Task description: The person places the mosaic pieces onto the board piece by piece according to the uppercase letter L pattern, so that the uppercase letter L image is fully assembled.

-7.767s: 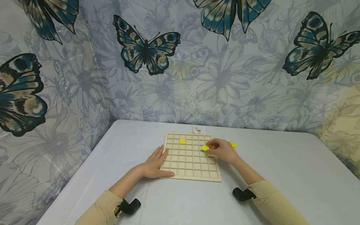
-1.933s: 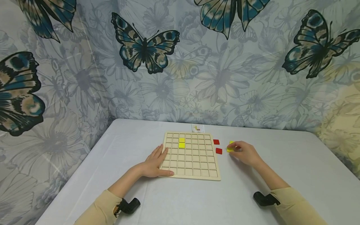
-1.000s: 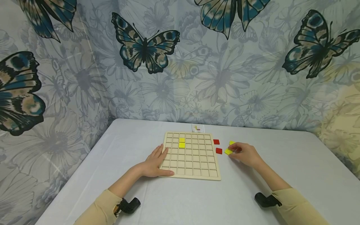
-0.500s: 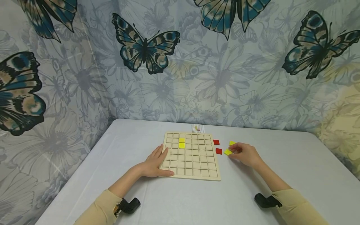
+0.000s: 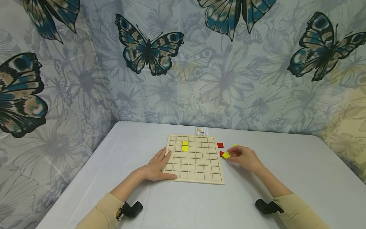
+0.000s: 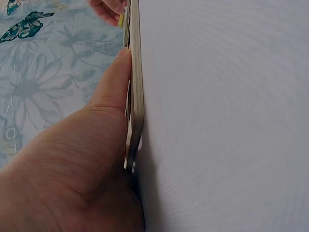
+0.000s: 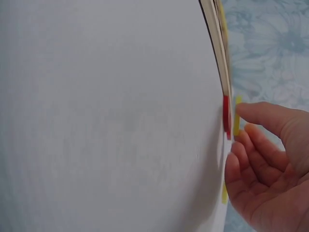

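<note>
Head view: illumination is even, diffuse and moderately bright; the source is out of frame. Soft-edged shadows fall on the tablecloth [image 5: 183, 206] beneath the left hand [image 5: 155, 167] and the right hand [image 5: 245, 156]. Pale glare streaks mark the wall covering [image 5: 226, 86] at the left of the frame; a warm yellow tint covers its right edge. The printed card [image 5: 201, 131] is too small to resolve.

Left wrist view: dimmer, with fine rippled patterning across the tablecloth. Shadow darkens the lower centre, beside the board [image 6: 137, 72].

Right wrist view: dim and soft. The board's edge appears bowed. The yellow tile [image 7: 237, 116] is blurred; the wall covering, upper right, is out of focus.
</note>
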A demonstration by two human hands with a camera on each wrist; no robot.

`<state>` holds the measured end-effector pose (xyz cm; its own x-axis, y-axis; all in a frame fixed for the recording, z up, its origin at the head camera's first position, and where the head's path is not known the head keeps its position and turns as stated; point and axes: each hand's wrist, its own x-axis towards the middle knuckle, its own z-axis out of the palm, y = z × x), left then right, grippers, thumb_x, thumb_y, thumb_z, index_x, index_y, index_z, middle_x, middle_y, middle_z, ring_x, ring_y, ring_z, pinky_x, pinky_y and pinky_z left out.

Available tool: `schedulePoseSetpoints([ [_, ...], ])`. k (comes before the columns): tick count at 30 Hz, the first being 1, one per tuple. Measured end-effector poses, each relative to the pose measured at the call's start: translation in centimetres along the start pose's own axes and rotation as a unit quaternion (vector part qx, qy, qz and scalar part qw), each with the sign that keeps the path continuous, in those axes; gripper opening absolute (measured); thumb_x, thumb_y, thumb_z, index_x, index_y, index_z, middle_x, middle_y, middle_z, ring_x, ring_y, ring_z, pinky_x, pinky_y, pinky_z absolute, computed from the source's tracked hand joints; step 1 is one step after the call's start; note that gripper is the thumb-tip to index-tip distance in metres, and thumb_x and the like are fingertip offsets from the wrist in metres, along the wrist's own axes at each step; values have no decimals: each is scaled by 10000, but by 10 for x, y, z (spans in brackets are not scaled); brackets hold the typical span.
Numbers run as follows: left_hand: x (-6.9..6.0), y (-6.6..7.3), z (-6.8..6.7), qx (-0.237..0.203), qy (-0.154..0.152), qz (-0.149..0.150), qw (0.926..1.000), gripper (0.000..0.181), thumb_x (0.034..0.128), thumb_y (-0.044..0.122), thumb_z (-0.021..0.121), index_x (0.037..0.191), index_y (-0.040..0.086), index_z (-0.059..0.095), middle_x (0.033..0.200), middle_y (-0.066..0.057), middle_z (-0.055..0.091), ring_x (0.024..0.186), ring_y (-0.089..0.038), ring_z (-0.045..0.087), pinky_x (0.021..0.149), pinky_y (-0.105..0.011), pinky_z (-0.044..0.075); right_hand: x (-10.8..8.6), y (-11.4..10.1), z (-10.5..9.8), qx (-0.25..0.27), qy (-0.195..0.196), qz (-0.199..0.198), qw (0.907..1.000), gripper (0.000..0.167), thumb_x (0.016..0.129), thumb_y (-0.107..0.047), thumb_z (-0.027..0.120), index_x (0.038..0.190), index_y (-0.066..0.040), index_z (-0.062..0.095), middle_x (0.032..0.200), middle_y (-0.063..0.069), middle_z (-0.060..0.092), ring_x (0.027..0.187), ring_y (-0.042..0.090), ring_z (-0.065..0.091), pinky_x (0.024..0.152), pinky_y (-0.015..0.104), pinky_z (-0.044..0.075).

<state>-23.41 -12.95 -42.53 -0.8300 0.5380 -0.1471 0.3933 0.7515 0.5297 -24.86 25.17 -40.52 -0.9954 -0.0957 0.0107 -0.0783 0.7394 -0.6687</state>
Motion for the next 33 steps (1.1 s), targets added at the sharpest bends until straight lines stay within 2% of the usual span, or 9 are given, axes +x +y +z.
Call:
schedulePoseSetpoints([
  [9, 0, 0, 1, 24, 19, -9, 10000, 1078, 854, 592, 653, 1564, 30, 68, 1605, -209, -84, 1471, -350, -102, 1131, -592, 78, 1, -13, 10, 225, -58, -163, 9996, 304, 798, -205, 803, 1061, -85, 708, 936, 14, 667, 857, 174, 575, 687, 285, 463],
  [18, 0, 0, 2, 15, 18, -24, 10000, 1079, 854, 591, 653, 1566, 36, 62, 1606, -207, -87, 1471, -348, -105, 1127, -601, 80, 3, -28, 23, 434, -183, -431, 9980, 326, 789, -166, 812, 1062, -32, 694, 910, 20, 658, 832, 171, 575, 679, 255, 470],
  [24, 0, 0, 2, -13, 15, -30, 10000, 1082, 851, 589, 657, 1566, 37, 60, 1606, -205, -90, 1471, -343, -109, 1130, -595, 75, 7, -36, 32, 655, -338, -474, 9962, 329, 788, -137, 811, 1067, -18, 683, 924, 42, 657, 839, 175, 577, 695, 244, 482],
  [33, 0, 0, 1, -19, 7, -29, 10000, 1079, 852, 591, 655, 1567, 44, 59, 1605, -203, -96, 1471, -342, -109, 1133, -588, 75, 11, -49, 45, 608, -441, -738, 9944, 278, 779, -136, 814, 1021, -66, 697, 890, 9, 655, 824, 160, 585, 738, 271, 487],
])
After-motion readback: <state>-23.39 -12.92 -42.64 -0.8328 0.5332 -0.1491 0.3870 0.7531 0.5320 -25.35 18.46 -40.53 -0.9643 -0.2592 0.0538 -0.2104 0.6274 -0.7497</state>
